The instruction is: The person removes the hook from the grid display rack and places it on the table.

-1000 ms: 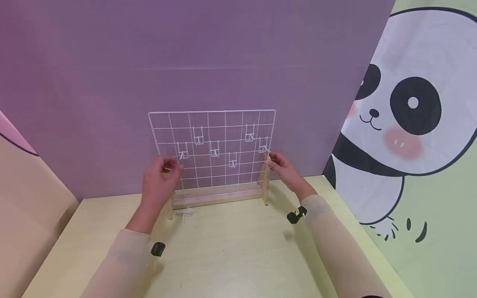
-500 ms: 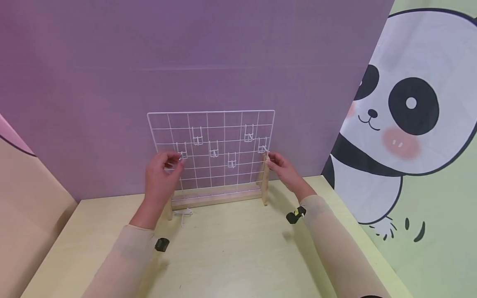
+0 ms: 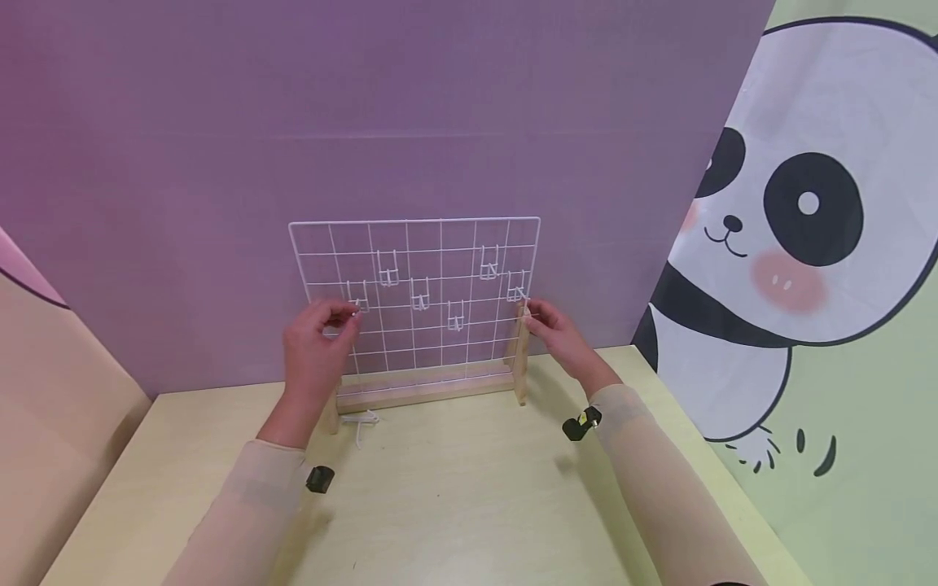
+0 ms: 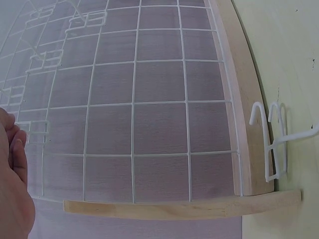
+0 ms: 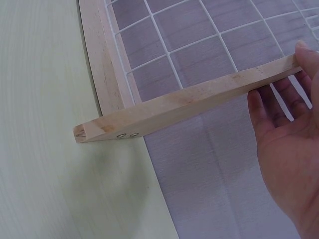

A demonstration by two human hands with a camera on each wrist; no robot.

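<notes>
A white wire grid panel (image 3: 443, 325) stands upright in a wooden stand (image 3: 425, 397). Several white wire hooks hang on the panel. At its left side my left hand (image 3: 315, 346) pinches the prong of one wire hook (image 3: 365, 298) between thumb and forefinger. My right hand (image 3: 563, 334) grips the top of the stand's right upright (image 3: 522, 362); in the right wrist view its thumb lies on one side of the wood and the fingers are behind. The stand's left upright is mostly hidden behind my left hand.
One loose white hook (image 4: 269, 148) lies on the light wooden table (image 3: 454, 488), by the left foot of the stand. A purple backdrop (image 3: 410, 122) rises right behind the panel, and a panda picture (image 3: 813, 228) covers the wall at the right.
My left hand has moved slightly right and up, and its thumb and forefinger have closed on the prong of the left hook. My right hand stays on the upright.
</notes>
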